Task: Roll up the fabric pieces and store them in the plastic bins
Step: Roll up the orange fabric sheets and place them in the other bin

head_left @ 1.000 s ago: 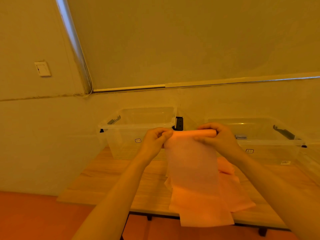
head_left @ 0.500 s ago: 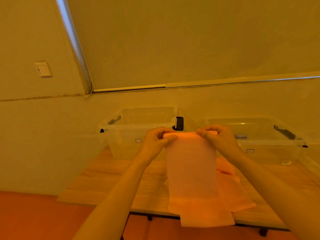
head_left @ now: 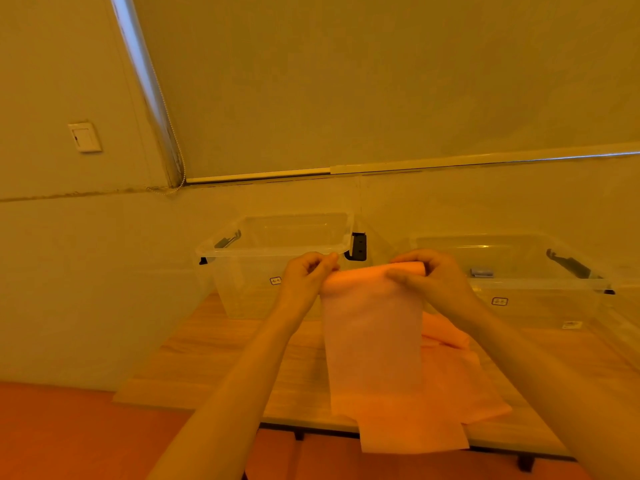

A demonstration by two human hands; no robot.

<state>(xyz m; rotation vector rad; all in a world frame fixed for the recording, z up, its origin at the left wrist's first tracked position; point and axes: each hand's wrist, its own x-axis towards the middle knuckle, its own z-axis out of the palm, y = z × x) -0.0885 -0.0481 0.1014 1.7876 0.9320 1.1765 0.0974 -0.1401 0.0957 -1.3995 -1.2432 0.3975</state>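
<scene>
**Roll barely started, and it could slip loose**

The person holds a pink fabric strip (head_left: 372, 341) up in the air above the wooden table (head_left: 214, 358), its top edge turned over into a thin roll. The left hand (head_left: 304, 282) pinches the roll's left end and the right hand (head_left: 429, 278) curls round the right end, both clamped on the cloth. The long tail hangs down past the table's front edge. More pink fabric (head_left: 460, 375) lies on the table behind it. 2 clear plastic bins (head_left: 277, 251) (head_left: 519, 271) wait behind, apparently holding no rolls yet. My worry: the hanging tail's weight may drag the roll crooked, or unwind it if either pinch eases.
</scene>
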